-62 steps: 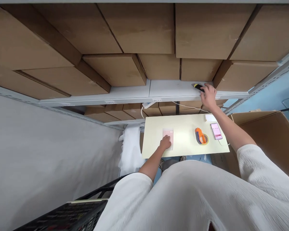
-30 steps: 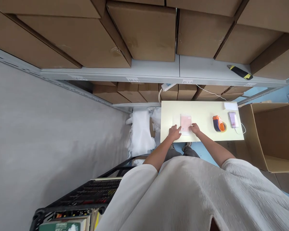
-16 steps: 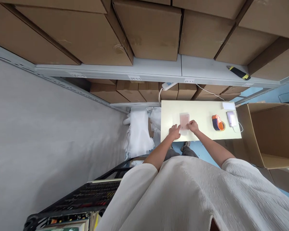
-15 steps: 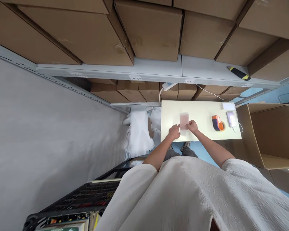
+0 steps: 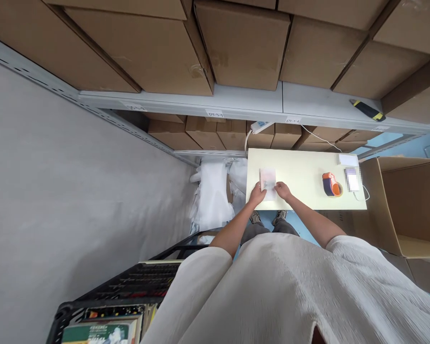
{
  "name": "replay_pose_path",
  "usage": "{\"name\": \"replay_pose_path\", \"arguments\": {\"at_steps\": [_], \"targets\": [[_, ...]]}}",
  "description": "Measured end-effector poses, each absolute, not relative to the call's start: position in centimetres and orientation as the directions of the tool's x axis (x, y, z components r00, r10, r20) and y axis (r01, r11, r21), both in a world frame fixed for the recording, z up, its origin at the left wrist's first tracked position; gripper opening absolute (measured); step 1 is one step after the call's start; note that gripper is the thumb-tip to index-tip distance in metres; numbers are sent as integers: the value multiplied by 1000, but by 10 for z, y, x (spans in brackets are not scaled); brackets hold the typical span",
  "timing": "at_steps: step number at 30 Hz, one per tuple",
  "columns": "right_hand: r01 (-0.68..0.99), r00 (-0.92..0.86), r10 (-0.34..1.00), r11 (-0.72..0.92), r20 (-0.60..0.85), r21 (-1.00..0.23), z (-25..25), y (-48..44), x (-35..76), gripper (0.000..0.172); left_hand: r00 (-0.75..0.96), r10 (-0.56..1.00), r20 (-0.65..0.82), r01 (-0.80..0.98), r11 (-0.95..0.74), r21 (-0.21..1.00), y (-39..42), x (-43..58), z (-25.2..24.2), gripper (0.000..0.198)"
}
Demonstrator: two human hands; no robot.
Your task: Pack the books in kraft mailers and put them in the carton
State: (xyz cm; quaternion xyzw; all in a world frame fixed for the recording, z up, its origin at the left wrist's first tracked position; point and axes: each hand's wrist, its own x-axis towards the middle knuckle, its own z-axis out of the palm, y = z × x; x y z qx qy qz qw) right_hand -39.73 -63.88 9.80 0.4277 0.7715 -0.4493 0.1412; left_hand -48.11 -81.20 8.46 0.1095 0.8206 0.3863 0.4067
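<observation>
A small pale pink packet in clear wrap (image 5: 267,177) is held just above the cream table (image 5: 301,165), near its front left part. My left hand (image 5: 257,195) grips the packet's lower left edge with fingers closed on it. My right hand (image 5: 281,190) pinches its lower right edge. Both hands sit close together by the table's front edge.
An orange and blue tape dispenser (image 5: 331,184), a phone (image 5: 352,178) and a white card (image 5: 348,159) lie on the table's right side. A yellow-black utility knife (image 5: 367,110) rests on the grey shelf (image 5: 236,102) under cardboard boxes. An open carton (image 5: 404,205) stands right; a black crate of books (image 5: 107,315) lower left.
My right hand left the knife on the shelf and came down to the packet. Both hands now hold the packet, which has shifted left and lifted off the table.
</observation>
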Motion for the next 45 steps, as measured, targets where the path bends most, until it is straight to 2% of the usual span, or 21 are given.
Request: {"name": "replay_pose_path", "arguments": {"at_steps": [7,17,23,30,36,45], "targets": [[824,-534,574,190,-621,-533,89,-639,-396,41,-690,473,-548,-34,735,677,-819,-483,76,56],[826,-505,657,181,-559,-533,85,-644,-403,30,-688,506,-521,-45,686,726,-818,-476,68,66],[829,-464,716,144,-522,-540,86,-650,-408,27,-677,528,-513,-22,682,731,-821,-477,70,64],[793,-443,704,20,-555,-608,88,-652,-430,36,-704,541,-460,37,674,737,-823,-490,76,61],[745,-486,690,6,-536,-667,88,-646,-477,38,-696,597,-398,152,665,731,-816,-521,84,61],[730,-504,679,6,-533,-683,82,-637,-542,39,-673,613,-414,254,717,649,-814,-558,96,64]]}}
